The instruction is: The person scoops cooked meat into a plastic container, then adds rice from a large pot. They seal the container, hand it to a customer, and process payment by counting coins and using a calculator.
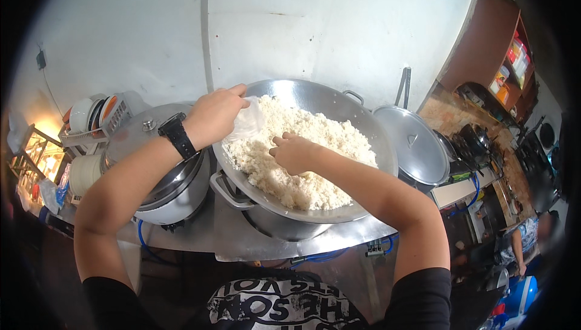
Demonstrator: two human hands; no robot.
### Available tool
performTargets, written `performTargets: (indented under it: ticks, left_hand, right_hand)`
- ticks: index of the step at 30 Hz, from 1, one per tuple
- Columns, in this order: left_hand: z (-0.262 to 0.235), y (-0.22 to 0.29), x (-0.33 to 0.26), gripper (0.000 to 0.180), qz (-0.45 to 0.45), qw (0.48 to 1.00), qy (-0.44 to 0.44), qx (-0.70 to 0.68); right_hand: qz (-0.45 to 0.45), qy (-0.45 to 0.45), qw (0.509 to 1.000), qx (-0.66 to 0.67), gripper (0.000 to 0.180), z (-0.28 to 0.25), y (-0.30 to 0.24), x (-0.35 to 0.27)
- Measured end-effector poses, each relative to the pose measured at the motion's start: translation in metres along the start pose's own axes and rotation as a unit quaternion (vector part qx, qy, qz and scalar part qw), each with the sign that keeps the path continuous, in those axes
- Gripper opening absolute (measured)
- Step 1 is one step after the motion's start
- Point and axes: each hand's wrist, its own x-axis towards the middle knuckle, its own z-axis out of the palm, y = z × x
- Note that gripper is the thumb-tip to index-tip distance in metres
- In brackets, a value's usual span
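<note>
A wide metal pan (387,148) holds a large heap of white cooked rice (327,139). My left hand (215,115), a black watch on its wrist, is closed round the top of a clear plastic bag (249,122) at the pan's left side. The bag hangs over the rice; its contents are hard to make out. My right hand (295,153) is low over the middle of the heap, near the bag. Its fingers are apart and slightly bent, pointing left, with nothing visible in them. Whether the fingertips touch the rice I cannot tell.
Left of the pan stands a lidded pot (172,203); behind it is a rack (115,118) of plates. A covered pan (411,142) with a long handle stands to the right. Blue hoses (330,257) run beneath the metal counter (236,242). Another person (520,242) is far right.
</note>
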Motion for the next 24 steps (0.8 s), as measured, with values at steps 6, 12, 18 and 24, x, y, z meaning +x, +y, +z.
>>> performTargets:
  ticks: [6,12,18,24]
  left_hand:
    - [-0.011,0.002,0.015,0.054,-0.001,0.997,-0.032,-0.071]
    - [-0.009,0.015,0.040,0.052,-0.016,0.979,-0.080,-0.187]
    - [-0.031,0.036,0.031,0.052,-0.081,0.916,-0.141,-0.367]
    - [0.050,-0.048,0.022,0.062,0.046,0.994,0.056,0.084]
  right_hand:
    - [0.002,-0.033,0.998,0.050,0.024,-0.007,0.012,-0.006]
    - [0.092,-0.031,0.978,0.184,0.028,0.034,0.022,0.022]
    - [0.098,-0.063,0.986,0.120,0.024,0.041,0.075,0.019]
    - [0.196,-0.176,0.902,0.341,0.027,0.073,0.115,-0.066]
